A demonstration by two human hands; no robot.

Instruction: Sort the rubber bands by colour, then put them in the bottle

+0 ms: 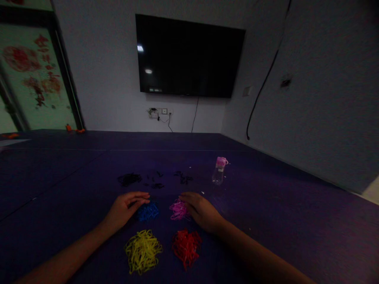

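Note:
My left hand point(127, 207) rests at the upper left edge of a small pile of blue rubber bands point(149, 212), fingers stretched out and thumb a little apart. On the other side, my right hand point(203, 211) lies against a pile of pink rubber bands point(178, 210), its fingers extended along the right edge. Neither hand visibly grips anything. Nearer to me are a pile of yellow rubber bands point(143, 251) on the left and a red pile point(186, 247) on the right. The right hand covers part of the pink pile.
Beyond the hands lie a black pile point(129, 179) and scattered small black pieces point(183, 178) on the dark purple surface point(74, 177). A clear bottle with a pink cap point(218, 173) is at right. A television point(189, 57) hangs on the wall.

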